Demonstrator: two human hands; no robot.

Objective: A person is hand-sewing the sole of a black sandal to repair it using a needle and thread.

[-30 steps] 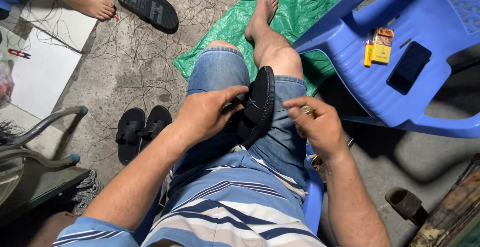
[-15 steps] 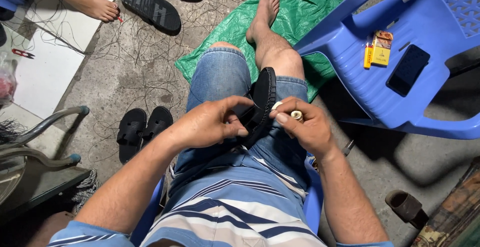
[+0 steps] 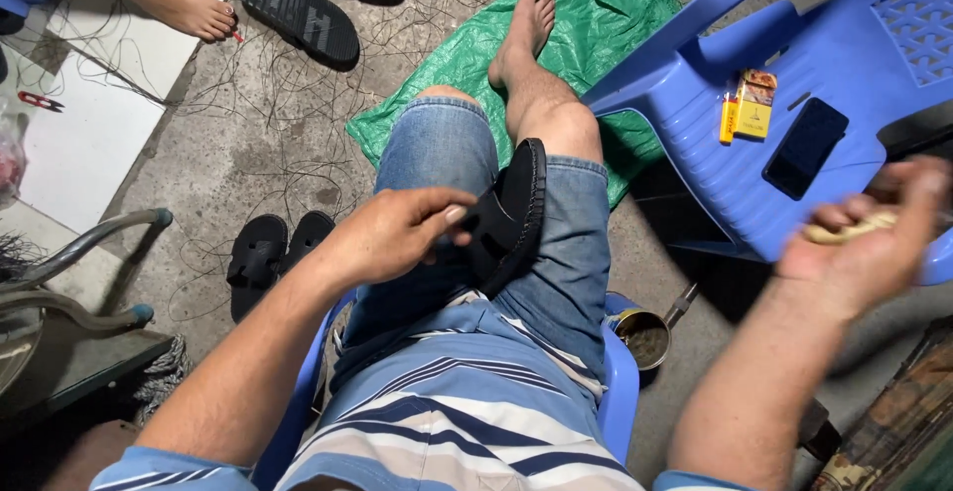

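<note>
The left hand [image 3: 392, 233] pinches a black sandal [image 3: 508, 215] held on edge between the seated person's denim-clad thighs. The right hand [image 3: 866, 243], raised well off to the right and blurred, curls around a small pale object [image 3: 844, 231]. Behind it a blue plastic chair [image 3: 695, 124] carries a dark phone [image 3: 805, 147] and a yellow packet [image 3: 754, 104].

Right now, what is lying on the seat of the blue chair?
On the blue chair seat lie a dark phone, a yellow lighter and a small yellow box. The right hand covers its near edge.
</note>
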